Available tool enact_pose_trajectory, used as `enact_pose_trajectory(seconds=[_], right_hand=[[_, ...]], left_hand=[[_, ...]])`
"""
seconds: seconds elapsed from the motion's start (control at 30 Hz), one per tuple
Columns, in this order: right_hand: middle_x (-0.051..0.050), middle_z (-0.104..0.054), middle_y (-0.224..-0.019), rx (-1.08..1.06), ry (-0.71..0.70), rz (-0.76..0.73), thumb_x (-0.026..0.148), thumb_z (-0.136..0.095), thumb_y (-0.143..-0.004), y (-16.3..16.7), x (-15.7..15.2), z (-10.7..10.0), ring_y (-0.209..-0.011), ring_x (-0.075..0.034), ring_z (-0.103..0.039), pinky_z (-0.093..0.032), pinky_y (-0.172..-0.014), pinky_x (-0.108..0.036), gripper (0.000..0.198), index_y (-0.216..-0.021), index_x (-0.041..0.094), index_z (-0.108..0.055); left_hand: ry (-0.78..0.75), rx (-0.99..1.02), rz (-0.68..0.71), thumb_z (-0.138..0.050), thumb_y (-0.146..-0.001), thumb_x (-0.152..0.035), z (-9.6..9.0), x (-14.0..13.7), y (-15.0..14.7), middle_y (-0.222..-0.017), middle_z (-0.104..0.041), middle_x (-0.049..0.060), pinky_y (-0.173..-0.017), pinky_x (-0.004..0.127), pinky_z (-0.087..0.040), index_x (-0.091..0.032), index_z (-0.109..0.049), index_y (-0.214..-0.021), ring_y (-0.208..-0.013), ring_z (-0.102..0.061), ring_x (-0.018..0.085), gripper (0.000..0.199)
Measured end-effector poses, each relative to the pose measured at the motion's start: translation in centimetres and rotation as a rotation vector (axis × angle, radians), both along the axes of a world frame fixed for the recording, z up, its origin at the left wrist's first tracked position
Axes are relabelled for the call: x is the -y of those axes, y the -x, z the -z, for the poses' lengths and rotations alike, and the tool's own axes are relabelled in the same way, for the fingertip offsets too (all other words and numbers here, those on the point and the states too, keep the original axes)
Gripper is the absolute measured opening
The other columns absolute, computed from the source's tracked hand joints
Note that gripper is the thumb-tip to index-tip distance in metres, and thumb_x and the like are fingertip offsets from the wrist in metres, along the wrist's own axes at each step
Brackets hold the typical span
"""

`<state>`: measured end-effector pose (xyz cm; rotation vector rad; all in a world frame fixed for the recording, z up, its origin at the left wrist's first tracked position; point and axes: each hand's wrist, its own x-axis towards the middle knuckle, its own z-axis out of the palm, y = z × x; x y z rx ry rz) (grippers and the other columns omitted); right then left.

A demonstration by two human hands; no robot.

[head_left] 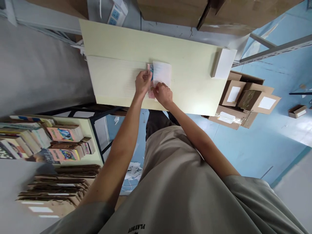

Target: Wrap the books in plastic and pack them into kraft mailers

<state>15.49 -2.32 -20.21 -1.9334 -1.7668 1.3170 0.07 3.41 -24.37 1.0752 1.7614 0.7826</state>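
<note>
A book with a pink and blue cover [151,93] lies on the pale yellow table in front of me, partly covered by a white sheet [162,72]. My left hand [143,83] is at the book's left edge, its fingers closed in a pinch there. The fingers of my right hand [163,94] are curled in at the lower left corner of the white sheet, over the book. Both hands hide part of the cover. A long, thin whitish sheet [112,76] stretches flat from the book to the table's left edge.
On the table's [192,94] right end stands a white box or stack [223,63]. Cardboard boxes [175,11] and a power strip [117,14] sit beyond its far edge. Open cartons [243,97] are on the floor at right. Left, a shelf holds books [65,134] and flattened cardboard [60,185].
</note>
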Motion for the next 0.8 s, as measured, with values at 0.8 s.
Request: enact_pose_trajectory(seconds=[0.8], right_hand=[[-0.020,-0.081,-0.150,0.136,0.110,0.266,0.042,-0.066,-0.120,-7.1,-4.3,-0.4,-0.138,-0.034,-0.079,-0.062,-0.127,-0.058,0.038,-0.151,0.020,-0.068]], left_hand=[[0.078,-0.297,-0.002,-0.092,-0.108,-0.040,0.6,4.1,-1.3,-0.127,-0.076,0.013,-0.127,0.059,-0.064,-0.024,-0.067,-0.116,-0.120,-0.082,0.034,0.031]])
